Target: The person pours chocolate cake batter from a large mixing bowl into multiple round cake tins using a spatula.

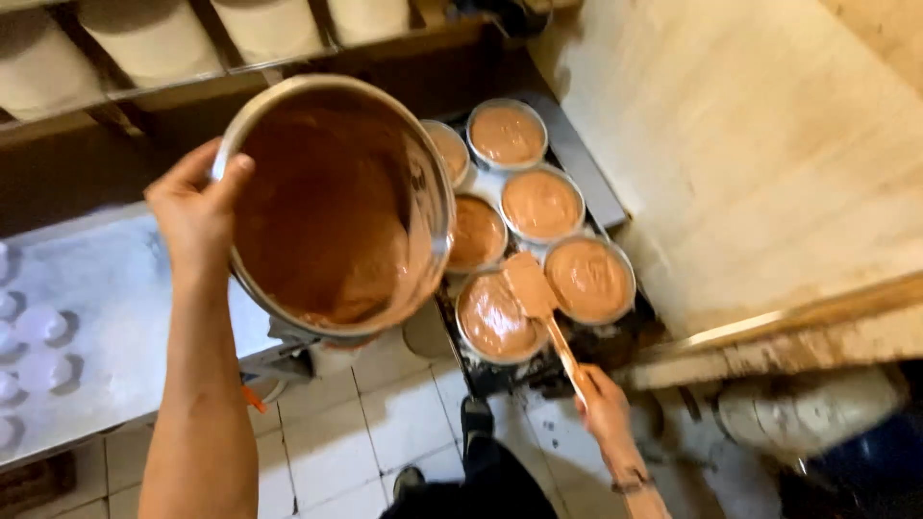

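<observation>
My left hand grips the rim of a large metal mixing bowl, tilted toward several round pans. Brown batter coats the bowl's inside and pools at its lower edge. My right hand holds a batter-smeared spatula by its wooden handle. The blade rests over the nearest filled pan. Several more round metal pans hold the same brown batter and sit on a dark tray.
A flour-dusted wooden board lies at the right. A light tray with round white moulds sits at the left. White cylinders line a shelf at the top. White floor tiles and my shoes show below.
</observation>
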